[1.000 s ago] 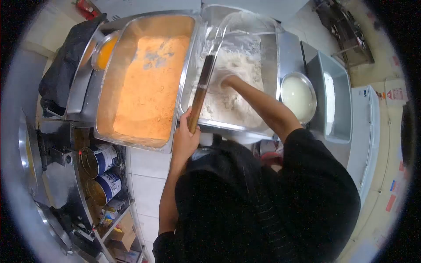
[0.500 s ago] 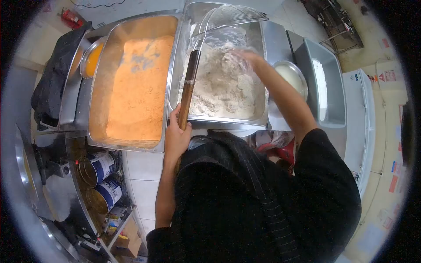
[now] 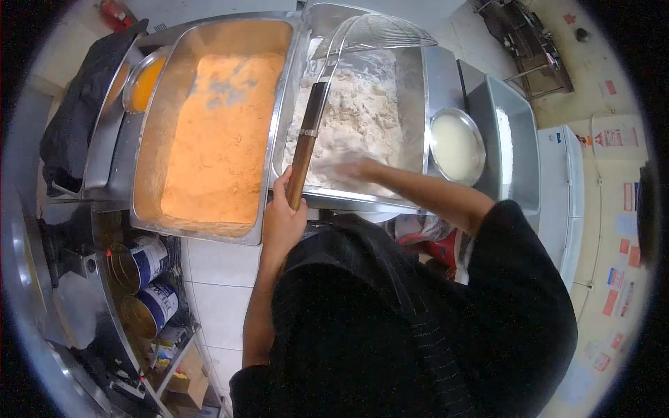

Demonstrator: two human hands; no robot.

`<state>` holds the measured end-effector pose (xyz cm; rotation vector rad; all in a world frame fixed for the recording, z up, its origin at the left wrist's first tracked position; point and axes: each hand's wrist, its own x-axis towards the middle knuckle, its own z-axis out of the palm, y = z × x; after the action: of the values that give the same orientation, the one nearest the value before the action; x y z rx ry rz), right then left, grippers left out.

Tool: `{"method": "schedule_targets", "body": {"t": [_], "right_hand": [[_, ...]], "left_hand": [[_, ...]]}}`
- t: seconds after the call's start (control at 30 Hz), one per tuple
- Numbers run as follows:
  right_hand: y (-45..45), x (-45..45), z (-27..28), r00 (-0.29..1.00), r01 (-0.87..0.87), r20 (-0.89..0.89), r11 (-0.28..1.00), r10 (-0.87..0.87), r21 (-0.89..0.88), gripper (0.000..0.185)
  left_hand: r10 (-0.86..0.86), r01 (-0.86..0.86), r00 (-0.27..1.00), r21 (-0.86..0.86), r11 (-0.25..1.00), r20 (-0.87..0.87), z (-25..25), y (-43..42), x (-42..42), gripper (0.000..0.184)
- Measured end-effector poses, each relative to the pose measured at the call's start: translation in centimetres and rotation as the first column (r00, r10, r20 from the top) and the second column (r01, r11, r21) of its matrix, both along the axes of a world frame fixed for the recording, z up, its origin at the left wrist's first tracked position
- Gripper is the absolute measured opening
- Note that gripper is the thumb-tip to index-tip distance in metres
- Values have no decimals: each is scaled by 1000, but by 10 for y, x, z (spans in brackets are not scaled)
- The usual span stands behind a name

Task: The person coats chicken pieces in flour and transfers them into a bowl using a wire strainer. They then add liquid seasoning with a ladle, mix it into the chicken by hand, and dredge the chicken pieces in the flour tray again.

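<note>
My left hand (image 3: 284,217) is closed on the wooden handle of a long wire skimmer (image 3: 309,132), whose mesh head lies over the far part of a metal tray (image 3: 424,139). White flour (image 3: 362,104) with clumps fills much of that tray. My right hand (image 3: 348,166) is in the flour near the tray's near edge, smeared by motion, so its fingers cannot be made out. Left of it stands a second metal tray (image 3: 267,160) holding orange powder (image 3: 216,153).
A bowl of pale liquid (image 3: 456,148) and a grey bin (image 3: 527,153) with white powder stand at the right. At the left are a bowl of orange liquid (image 3: 145,85), a black cloth (image 3: 80,111) and large cans (image 3: 150,306) on a lower shelf.
My right hand has moved from the far right part of the flour toward the tray's near edge. My left hand still holds the skimmer handle. The view has shifted slightly.
</note>
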<state>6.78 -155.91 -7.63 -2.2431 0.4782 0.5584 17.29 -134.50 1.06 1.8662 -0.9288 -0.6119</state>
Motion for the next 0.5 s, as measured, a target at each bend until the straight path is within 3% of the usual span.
{"method": "schedule_targets", "body": {"t": [0.07, 0.1, 0.13, 0.17, 0.23, 0.3, 0.33, 0.37, 0.43, 0.5], "right_hand": [[22, 40, 37, 978, 15, -210, 997, 1, 73, 51], [20, 52, 3, 970, -74, -232, 997, 71, -5, 49], [22, 59, 5, 956, -163, -261, 983, 137, -81, 47], [17, 57, 10, 957, -156, -258, 984, 131, -81, 47], [-1, 41, 31, 972, 103, -233, 944, -30, 312, 45], [-17, 21, 0, 941, 335, -187, 680, -283, 652, 42], [-17, 19, 14, 869, 491, -333, 545, -367, 680, 43], [-19, 17, 32, 870, 488, -330, 543, -367, 684, 43], [-24, 7, 70, 541, 766, -349, 276, -765, 581, 46], [-49, 3, 81, 696, 595, -187, 412, -693, 690, 46]], "left_hand": [[-1, 1, 1000, 64, 998, -8, 12, 1, 1, 56], [1, 15, 992, 123, 992, -122, 16, 0, 2, 55], [8, 35, 972, 178, 983, -236, 19, 0, 2, 55], [1, 42, 972, 179, 983, -233, 16, 1, 1, 55], [6, -2, 999, 98, 995, -46, 6, 0, -1, 55], [-9, 12, 999, 74, 997, -43, 4, 0, -2, 55], [-6, 8, 999, 56, 998, -47, 4, 1, -2, 55], [-6, 9, 999, 58, 998, -43, 5, 1, -1, 55], [-13, 16, 999, 54, 998, -39, 5, 1, -2, 55], [-21, 25, 998, 73, 997, -58, 5, 1, -2, 55]]}}
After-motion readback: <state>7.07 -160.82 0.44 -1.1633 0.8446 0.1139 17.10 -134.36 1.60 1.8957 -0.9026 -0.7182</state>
